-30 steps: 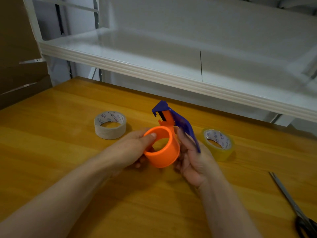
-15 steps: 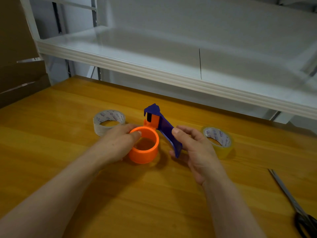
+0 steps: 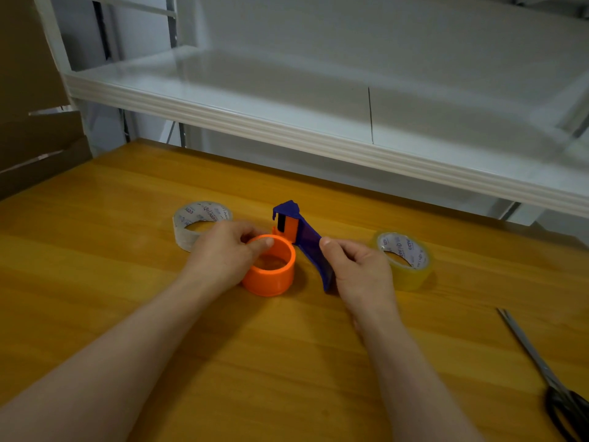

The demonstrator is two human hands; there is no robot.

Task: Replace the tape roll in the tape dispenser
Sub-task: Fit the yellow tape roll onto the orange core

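wooden bench (image 3: 134, 282) across whole lower view, orange-brown grain. white shelf (image 3: 287, 129) running behind it along the far edge, ribbed front lip, seam in the shelf surface right of centre. brown cardboard (image 3: 28, 100) stacked at far left. two bare forearms coming in from the bottom, meeting mid-bench. left hand (image 3: 223, 253) wrapped round the left side of the dispenser's orange drum (image 3: 271, 275), thumb tip pressed on the drum's top rim, grip closed on it. drum standing on end on the bench, open hollow core facing up, no tape on it. right hand (image 3: 360, 272) holding the dispenser's blue handle (image 3: 314, 247), thumb on the top edge, fingers curled round the far side, grip closed on the handle. handle slanting down to the right from the blue-and-orange cutter head (image 3: 287, 218), lower end at or near the bench, contact not clear. tape dispenser (image 3: 287, 244) sitting mid-bench between the two rolls. yellowish tape roll (image 3: 404, 260) lying flat just right of the right hand, printed core facing up. clear tape roll (image 3: 197, 221) lying flat behind the left hand, partly hidden by the knuckles. scissors (image 3: 541, 371) at far right, black handles at the bottom corner, blades pointing up-left, well apart from the rest.
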